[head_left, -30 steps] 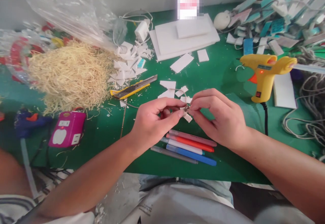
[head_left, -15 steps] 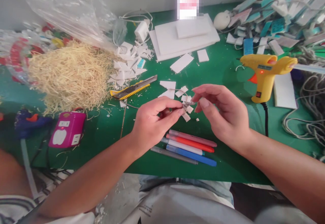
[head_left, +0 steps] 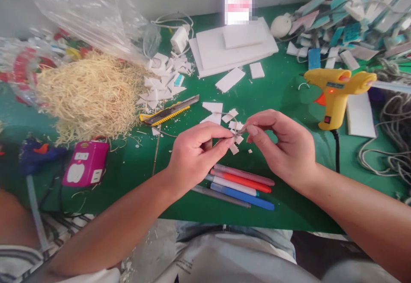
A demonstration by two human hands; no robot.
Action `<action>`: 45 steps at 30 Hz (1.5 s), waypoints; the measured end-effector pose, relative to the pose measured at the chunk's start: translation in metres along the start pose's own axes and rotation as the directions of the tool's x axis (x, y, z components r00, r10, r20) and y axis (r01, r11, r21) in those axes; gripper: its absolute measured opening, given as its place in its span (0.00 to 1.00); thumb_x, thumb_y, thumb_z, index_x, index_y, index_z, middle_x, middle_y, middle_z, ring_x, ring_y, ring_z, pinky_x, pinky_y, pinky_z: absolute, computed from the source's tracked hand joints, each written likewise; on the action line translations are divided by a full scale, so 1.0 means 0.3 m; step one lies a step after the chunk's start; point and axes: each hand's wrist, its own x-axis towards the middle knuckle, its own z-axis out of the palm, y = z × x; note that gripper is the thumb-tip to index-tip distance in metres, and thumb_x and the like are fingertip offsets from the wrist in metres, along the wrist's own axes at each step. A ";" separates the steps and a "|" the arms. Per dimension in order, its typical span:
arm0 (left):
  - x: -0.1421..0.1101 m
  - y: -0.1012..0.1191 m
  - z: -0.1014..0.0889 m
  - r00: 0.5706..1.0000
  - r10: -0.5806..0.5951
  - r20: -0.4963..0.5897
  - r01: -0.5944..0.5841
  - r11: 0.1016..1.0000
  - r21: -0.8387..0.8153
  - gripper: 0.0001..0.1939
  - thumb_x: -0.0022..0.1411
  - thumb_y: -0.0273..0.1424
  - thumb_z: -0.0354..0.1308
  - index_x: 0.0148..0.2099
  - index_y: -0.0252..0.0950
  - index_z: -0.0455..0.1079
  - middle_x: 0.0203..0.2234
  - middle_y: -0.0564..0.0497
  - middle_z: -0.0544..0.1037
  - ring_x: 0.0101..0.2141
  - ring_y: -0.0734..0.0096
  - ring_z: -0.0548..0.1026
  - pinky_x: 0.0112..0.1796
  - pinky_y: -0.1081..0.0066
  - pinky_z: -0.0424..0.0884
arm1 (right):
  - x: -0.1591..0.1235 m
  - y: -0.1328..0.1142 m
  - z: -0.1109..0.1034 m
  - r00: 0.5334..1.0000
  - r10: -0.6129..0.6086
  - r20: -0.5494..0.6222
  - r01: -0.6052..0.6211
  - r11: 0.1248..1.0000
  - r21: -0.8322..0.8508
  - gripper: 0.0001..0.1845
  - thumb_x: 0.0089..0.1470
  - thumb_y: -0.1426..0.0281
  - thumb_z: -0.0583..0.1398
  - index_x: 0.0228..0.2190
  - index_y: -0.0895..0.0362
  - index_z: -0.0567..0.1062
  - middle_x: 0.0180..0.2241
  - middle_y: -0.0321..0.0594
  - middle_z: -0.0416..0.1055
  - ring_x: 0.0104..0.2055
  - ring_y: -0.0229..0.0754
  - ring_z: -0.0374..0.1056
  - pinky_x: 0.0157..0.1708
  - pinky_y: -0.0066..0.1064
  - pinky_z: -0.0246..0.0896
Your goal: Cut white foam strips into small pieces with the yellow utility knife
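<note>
I had the green tabletop (head_left: pixel 180 208) under both arms, with the straw (head_left: pixel 93 94) heaped far left, white boards (head_left: pixel 208 47) at the back and the yellow glue gun (head_left: pixel 340 99) well off to the right. Between them, my left hand (head_left: pixel 189 152) and right hand (head_left: pixel 285 152) faced each other, fingertips nearly meeting.

5 pens (head_left: pixel 240 179) lay side by side, nearer my body than the 2 pinches. The knife (head_left: pixel 170 111) rested beyond the left hand, on its outer side, and pale scraps (head_left: pixel 213 111) sat beneath and just past the fingertips.

The thin grey cord (head_left: pixel 238 135) was at the narrow gap between the hands. Its short held part ran crosswise, from the left fingertips toward the right ones, rising slightly away from me. Left thumb and forefinger were closed on it; right thumb and fingers appeared to pinch its other side, so neither hand was clearly nearer. A further length arched away from me over the scraps. Another strand showed left of the left hand, though I couldn't tell how it joined up behind the fingers.
</note>
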 end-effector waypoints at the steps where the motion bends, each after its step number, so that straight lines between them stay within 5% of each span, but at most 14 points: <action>1: 0.001 -0.003 -0.001 1.000 0.019 0.004 -0.019 1.000 0.006 0.04 0.64 0.24 0.64 0.37 0.37 0.79 0.33 0.53 0.82 0.20 0.83 0.63 0.21 0.78 0.63 | -0.001 -0.001 0.001 1.000 0.016 -0.005 -0.015 1.000 0.013 0.04 0.64 0.71 0.61 0.34 0.53 0.74 0.32 0.35 0.77 0.28 0.35 0.71 0.30 0.29 0.69; 12: 0.000 -0.015 -0.002 0.996 0.084 0.006 -0.084 0.996 0.026 0.02 0.65 0.26 0.65 0.39 0.36 0.79 0.38 0.50 0.81 0.21 0.85 0.64 0.21 0.78 0.64 | -0.004 -0.002 -0.005 0.999 0.003 0.051 -0.005 1.000 0.029 0.05 0.62 0.66 0.63 0.40 0.52 0.76 0.35 0.38 0.80 0.31 0.37 0.74 0.31 0.31 0.73; 19: 0.001 -0.015 -0.002 0.996 0.087 0.019 -0.088 0.995 0.049 0.03 0.66 0.26 0.64 0.38 0.36 0.79 0.38 0.50 0.81 0.21 0.85 0.64 0.22 0.78 0.65 | -0.001 0.002 -0.002 1.000 -0.014 0.017 0.014 0.999 -0.037 0.05 0.61 0.75 0.62 0.34 0.53 0.74 0.32 0.34 0.78 0.32 0.35 0.73 0.32 0.28 0.70; 29: 0.002 -0.013 -0.004 0.998 0.066 0.022 -0.067 0.997 0.030 0.03 0.65 0.25 0.64 0.37 0.36 0.79 0.38 0.50 0.80 0.21 0.84 0.65 0.22 0.77 0.64 | -0.011 0.009 0.013 0.992 0.118 -0.041 -0.110 0.981 0.161 0.02 0.64 0.69 0.61 0.36 0.52 0.72 0.34 0.34 0.76 0.29 0.34 0.71 0.32 0.30 0.70; 36: 0.000 -0.020 -0.006 0.997 0.079 0.010 -0.080 0.996 0.038 0.03 0.66 0.27 0.64 0.38 0.37 0.79 0.39 0.50 0.81 0.22 0.84 0.66 0.22 0.77 0.65 | -0.005 0.009 -0.006 0.996 -0.035 0.087 0.031 0.999 0.039 0.14 0.60 0.71 0.63 0.48 0.52 0.76 0.43 0.40 0.80 0.31 0.36 0.73 0.35 0.31 0.75; 45: 0.006 -0.017 -0.005 0.997 0.075 0.014 -0.076 0.996 0.050 0.03 0.65 0.26 0.64 0.38 0.37 0.79 0.38 0.51 0.81 0.23 0.83 0.68 0.24 0.77 0.67 | 0.004 0.005 -0.003 0.990 -0.114 0.088 0.116 0.993 -0.016 0.05 0.60 0.74 0.64 0.37 0.52 0.79 0.33 0.35 0.80 0.31 0.36 0.74 0.31 0.29 0.72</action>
